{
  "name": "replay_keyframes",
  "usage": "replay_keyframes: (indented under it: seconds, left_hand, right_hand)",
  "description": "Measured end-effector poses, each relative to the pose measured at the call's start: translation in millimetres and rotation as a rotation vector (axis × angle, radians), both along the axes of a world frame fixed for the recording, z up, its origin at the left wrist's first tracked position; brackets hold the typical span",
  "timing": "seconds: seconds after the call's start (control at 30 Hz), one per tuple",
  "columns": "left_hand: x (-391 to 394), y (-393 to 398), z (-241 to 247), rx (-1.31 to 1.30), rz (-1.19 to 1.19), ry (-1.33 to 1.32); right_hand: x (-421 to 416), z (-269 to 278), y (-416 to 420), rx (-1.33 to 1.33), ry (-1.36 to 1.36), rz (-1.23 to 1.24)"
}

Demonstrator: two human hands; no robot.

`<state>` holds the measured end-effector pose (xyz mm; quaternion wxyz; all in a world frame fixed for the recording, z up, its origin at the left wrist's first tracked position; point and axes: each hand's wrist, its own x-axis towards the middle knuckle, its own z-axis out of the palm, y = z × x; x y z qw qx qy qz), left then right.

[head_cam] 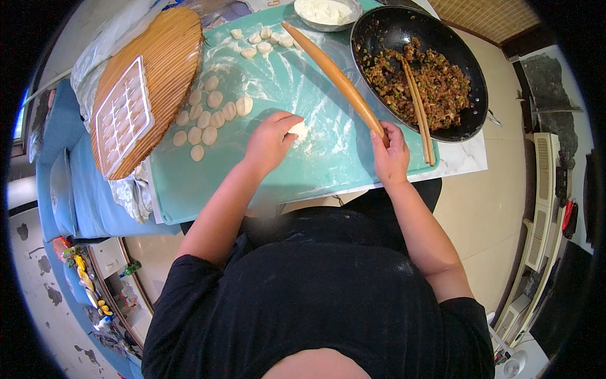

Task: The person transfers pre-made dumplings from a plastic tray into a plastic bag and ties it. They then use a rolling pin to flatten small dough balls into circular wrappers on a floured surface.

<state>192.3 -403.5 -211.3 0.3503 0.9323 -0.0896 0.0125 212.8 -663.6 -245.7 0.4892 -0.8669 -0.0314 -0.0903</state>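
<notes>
On a floured teal mat point(331, 166), my left hand point(271, 141) pinches the edge of a small piece of white dough point(298, 129) between thumb and fingers. My right hand point(392, 154) grips the lower end of a wooden rolling pin point(338, 78), whose far end points up and to the left. Several flattened dough rounds point(203, 119) lie left of my left hand. Small dough lumps point(263, 48) are gathered at the mat's far side, left of the pin's far end.
A black pan point(478, 90) of chopped filling point(438, 87) stands at the right, with wooden chopsticks point(416, 111) resting in it and over its rim. A bowl of flour point(326, 12) is at the back. At the left, a round ridged wooden board point(173, 61) bears a plastic tray point(150, 113).
</notes>
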Motion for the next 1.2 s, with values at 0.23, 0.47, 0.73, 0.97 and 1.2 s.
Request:
replay_keyframes:
  seconds: [0.23,0.47,0.73,0.97,1.2]
  left_hand:
    - [6,-8,4,0.047,0.005,0.027]
    - [38,-23,4,0.163,0.027,-0.144]
    - [47,-43,-18,0.528,0.054,-0.057]
    - [48,-30,-17,0.586,0.051,-0.046]
    - [91,52,18,0.752,0.223,0.058]
  right_hand:
    - [1,-2,-1,0.014,0.09,-0.017]
    - [-1,2,1,0.017,0.113,-0.014]
    - [0,-9,-5,0.062,0.068,0.0]
    - [0,-2,-3,0.046,0.082,0.003]
    - [2,-4,-2,0.011,0.035,-0.004]
